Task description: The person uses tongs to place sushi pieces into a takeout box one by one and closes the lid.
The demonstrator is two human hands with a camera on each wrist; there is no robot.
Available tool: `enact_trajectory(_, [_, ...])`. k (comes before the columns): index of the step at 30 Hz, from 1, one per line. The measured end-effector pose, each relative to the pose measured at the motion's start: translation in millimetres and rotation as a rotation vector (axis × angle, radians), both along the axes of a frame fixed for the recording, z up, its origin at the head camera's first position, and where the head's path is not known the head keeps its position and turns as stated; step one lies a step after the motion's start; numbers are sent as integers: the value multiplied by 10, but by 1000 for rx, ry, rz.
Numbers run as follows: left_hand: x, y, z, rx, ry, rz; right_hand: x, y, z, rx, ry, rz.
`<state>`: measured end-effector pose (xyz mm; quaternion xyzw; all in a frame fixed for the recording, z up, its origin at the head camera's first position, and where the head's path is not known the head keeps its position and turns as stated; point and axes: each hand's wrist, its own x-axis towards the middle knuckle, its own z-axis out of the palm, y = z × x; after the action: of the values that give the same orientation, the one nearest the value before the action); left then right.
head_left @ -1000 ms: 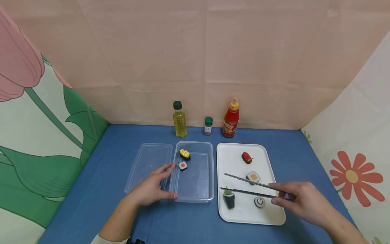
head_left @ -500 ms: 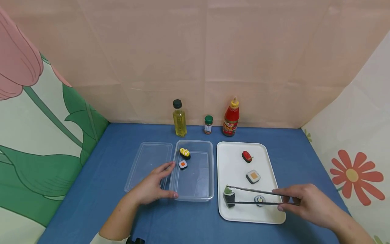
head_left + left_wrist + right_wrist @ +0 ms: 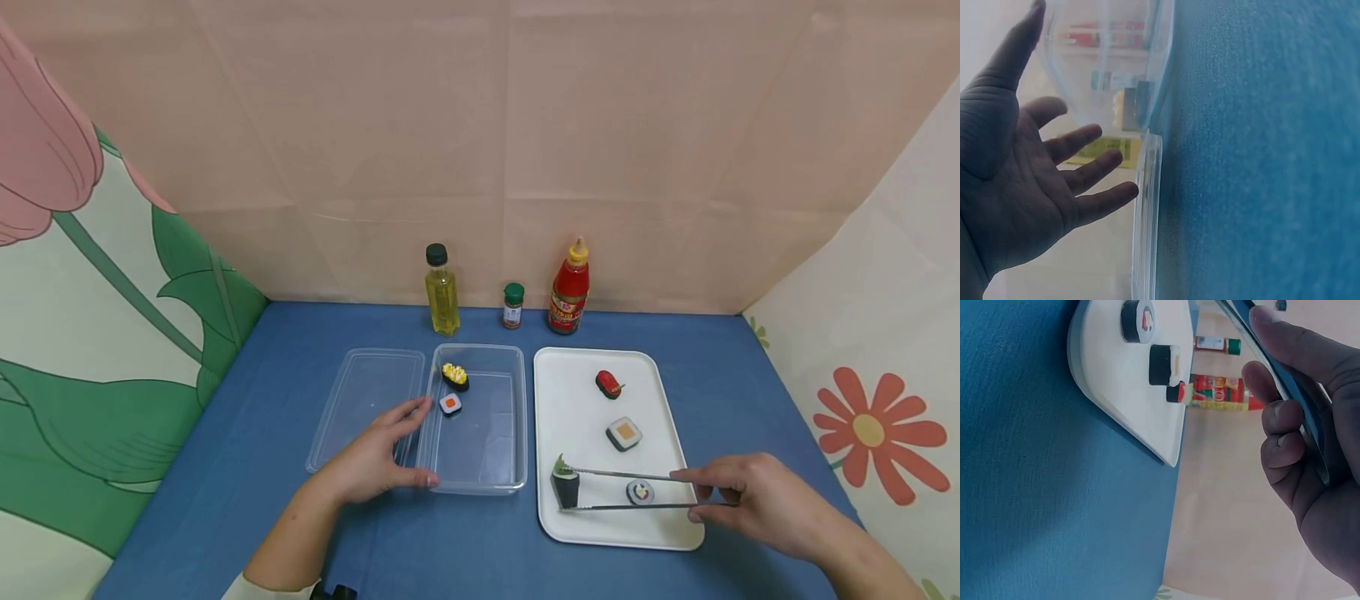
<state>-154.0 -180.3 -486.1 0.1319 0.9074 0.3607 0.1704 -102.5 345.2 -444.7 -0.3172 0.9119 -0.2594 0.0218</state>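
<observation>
My right hand [image 3: 757, 500] grips metal tongs [image 3: 637, 507] over the white tray [image 3: 660, 537]. The tong arms are spread, their tips on either side of a dark cone-shaped hand roll [image 3: 566, 490] with a green top at the tray's left. Between the tong arms lies a small round sushi roll [image 3: 640, 492]. Further back on the tray are a square roll [image 3: 623, 433] and a red-topped sushi [image 3: 608, 384]. My left hand [image 3: 375, 467], fingers spread, rests at the left side of a clear plastic container [image 3: 480, 487] holding a yellow-topped sushi [image 3: 455, 377] and a small orange-centred roll [image 3: 450, 405].
A clear lid [image 3: 360, 392] lies left of the container on the blue table [image 3: 225, 500]. Behind stand an oil bottle [image 3: 442, 300], a small green-capped jar [image 3: 513, 307] and a red sauce bottle [image 3: 568, 296], near the back wall.
The right hand has brought the tongs toward the tray's front edge, and their tips now straddle the hand roll with the arms parallel. The left hand and container stay in place.
</observation>
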Motion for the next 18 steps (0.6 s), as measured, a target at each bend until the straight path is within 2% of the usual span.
enact_trajectory(6, [-1,-6,-10,5,7,-6,13,-7,12,8,-2,-8])
enact_trajectory(12, [3,-7,0,0,-1,8,19,-25,41,10,-41,-13])
enact_trajectory(18, [-2,-3,0,1,-3,10,25,-42,46,-3,6,-14])
